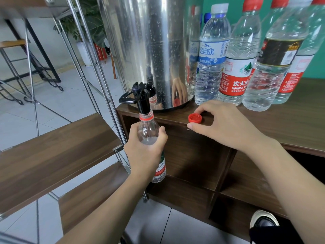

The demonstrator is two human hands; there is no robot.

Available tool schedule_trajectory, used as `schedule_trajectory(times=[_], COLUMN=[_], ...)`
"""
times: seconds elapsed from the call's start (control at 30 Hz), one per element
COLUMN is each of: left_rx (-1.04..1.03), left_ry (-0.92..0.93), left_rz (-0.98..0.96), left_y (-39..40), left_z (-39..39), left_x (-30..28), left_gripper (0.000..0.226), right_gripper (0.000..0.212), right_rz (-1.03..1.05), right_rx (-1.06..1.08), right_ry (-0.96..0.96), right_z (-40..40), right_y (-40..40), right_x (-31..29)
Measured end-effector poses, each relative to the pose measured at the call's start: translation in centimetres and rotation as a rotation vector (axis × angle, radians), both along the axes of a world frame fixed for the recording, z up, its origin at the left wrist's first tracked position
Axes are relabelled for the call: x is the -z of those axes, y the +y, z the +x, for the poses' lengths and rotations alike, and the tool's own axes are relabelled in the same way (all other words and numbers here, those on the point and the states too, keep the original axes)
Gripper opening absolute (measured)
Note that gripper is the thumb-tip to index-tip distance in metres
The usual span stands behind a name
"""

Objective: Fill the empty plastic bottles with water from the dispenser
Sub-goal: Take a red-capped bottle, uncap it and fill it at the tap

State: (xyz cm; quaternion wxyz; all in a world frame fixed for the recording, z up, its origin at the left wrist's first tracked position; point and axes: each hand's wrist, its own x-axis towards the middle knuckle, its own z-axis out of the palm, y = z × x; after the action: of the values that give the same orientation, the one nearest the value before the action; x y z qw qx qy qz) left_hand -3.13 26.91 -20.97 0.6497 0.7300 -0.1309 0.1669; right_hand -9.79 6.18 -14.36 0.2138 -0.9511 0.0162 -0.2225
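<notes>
My left hand (146,148) grips a clear plastic bottle (148,131) with a red neck ring and a red-and-green label. It holds the bottle upright with its open mouth right under the black tap (140,97) of the steel water dispenser (149,50). The tap's lever is untouched. A red cap (194,118) lies on the wooden cabinet top (290,120). My right hand (226,124) curls around the cap, thumb in front and fingers behind it.
Several capped bottles (235,59) holding water stand in a row right of the dispenser, close behind my right hand. Open cabinet compartments (193,155) lie below. A metal-framed wooden step rack (52,148) stands at the left. A shoe (263,221) shows at the bottom right.
</notes>
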Motion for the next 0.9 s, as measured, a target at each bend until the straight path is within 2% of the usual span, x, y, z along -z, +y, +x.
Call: schedule_trajectory(times=[0.9], left_rx=[-0.004], left_ry=[-0.004], left_rz=[-0.003], left_y=[-0.04], left_z=[-0.12], left_x=[-0.18], left_gripper=[0.025], right_gripper=[0.03], right_rz=[0.004], right_rx=[-0.011], right_ry=[-0.017], right_z=[0.12], right_y=[-0.06], right_x=[0.11])
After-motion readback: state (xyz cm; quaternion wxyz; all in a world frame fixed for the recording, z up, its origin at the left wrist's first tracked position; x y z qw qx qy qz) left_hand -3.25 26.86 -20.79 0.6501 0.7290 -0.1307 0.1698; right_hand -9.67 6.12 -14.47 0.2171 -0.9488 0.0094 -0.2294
